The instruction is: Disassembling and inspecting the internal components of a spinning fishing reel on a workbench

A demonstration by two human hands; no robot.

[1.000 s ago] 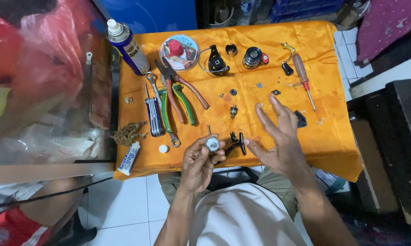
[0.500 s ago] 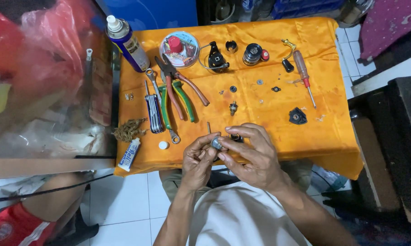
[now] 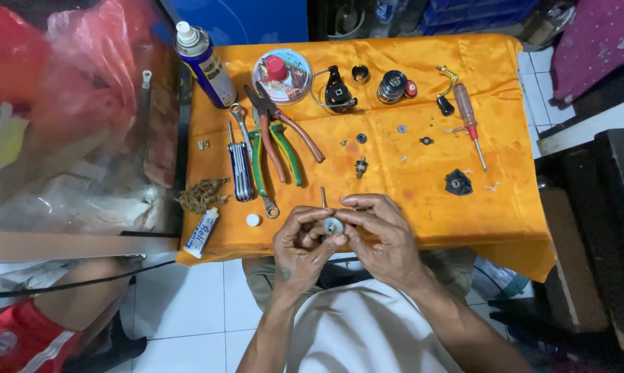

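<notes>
At the six o'clock edge of the bench (image 3: 464, 207), draped in an orange cloth, both hands meet over a small round silver part (image 3: 333, 226). The left hand (image 3: 298, 242) has its fingers pinched on the part from the nine o'clock side, and the right hand (image 3: 384, 235) has its fingers closed on it from three o'clock, thumb and forefinger pressed to its rim. A thin pin (image 3: 322, 197) stands just above them at twelve o'clock.

By the look of it, the work sits mid-way: many pieces lie loose and apart. A black reel body (image 3: 338, 93) and a dark spool (image 3: 393, 85) rest at the far edge, small washers (image 3: 402, 128) and a brass gear shaft (image 3: 360, 166) in the middle, a black cover plate (image 3: 458, 182) at three o'clock. Pliers (image 3: 284, 135), a hex key set (image 3: 241, 169), a screwdriver (image 3: 469, 124), a spray can (image 3: 205, 65) and a grease tube (image 3: 201, 232) lie ready at nine o'clock.
</notes>
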